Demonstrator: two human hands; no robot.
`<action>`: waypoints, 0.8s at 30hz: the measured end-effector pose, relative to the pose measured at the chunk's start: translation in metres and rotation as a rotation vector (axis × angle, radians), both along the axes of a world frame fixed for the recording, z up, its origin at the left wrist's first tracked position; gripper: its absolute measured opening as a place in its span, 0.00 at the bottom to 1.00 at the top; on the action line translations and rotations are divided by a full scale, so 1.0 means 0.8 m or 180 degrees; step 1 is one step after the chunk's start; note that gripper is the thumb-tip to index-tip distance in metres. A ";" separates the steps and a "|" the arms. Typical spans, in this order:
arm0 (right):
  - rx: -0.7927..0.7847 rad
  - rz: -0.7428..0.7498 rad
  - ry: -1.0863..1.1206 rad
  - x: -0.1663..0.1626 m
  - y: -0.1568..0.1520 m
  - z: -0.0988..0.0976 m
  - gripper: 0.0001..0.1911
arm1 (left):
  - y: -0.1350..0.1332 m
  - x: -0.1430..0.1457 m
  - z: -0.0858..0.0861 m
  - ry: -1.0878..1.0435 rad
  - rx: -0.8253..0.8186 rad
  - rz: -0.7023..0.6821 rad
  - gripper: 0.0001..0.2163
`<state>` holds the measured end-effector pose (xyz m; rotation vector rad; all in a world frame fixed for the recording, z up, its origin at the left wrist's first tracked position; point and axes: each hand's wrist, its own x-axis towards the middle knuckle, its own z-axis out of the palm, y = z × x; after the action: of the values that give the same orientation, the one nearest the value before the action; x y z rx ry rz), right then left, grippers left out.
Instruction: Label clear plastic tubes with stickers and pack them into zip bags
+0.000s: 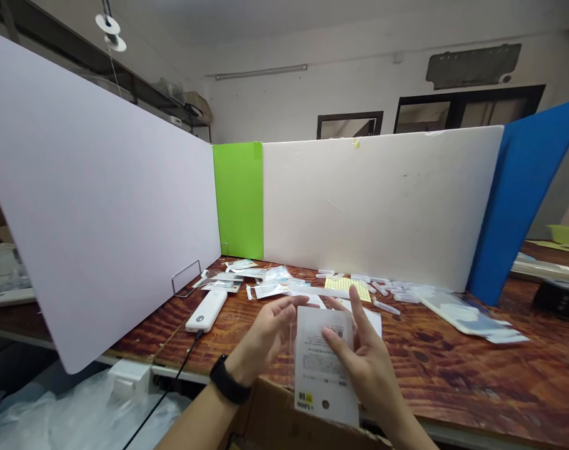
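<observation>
A flat white packet [319, 369] printed with small text stands tilted in front of me, its print upside down and a round hole near its lower edge. My right hand [369, 356] grips it from the right, thumb across the front and the other fingers behind. Beside the packet's upper left edge is my left hand [266, 334], fingers stretched and slightly bent; whether they touch it I cannot tell. Below the packet, an open cardboard box [284, 425] sits at the table's edge. White sheets [371, 320] lie partly hidden behind the hands.
Small clear packets [270, 289], a yellow dotted sheet [334, 285] and several clear tubes [386, 307] lie along the back. At left is a white power bank [207, 310] with a black cable. A clear bag [453, 312] lies right. Upright white boards [382, 206] enclose the table.
</observation>
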<state>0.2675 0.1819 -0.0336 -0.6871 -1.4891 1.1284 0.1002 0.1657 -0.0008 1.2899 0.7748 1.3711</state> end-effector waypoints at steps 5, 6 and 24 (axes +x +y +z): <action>0.0837 -0.0250 -0.0498 0.001 0.002 0.008 0.18 | -0.016 0.011 -0.013 -0.0988 -0.0365 0.0150 0.15; 0.0944 -0.0244 -0.0578 -0.001 0.002 0.012 0.15 | -0.019 0.012 -0.013 -0.1064 -0.0375 0.0261 0.13; 0.1599 -0.0029 -0.1153 -0.040 -0.010 0.023 0.09 | -0.046 -0.012 -0.012 -0.1435 -0.0461 0.1292 0.09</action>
<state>0.2353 0.1738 -0.0149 -0.5584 -1.9782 0.5947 0.0907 0.1285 -0.0106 0.6881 0.8248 1.8097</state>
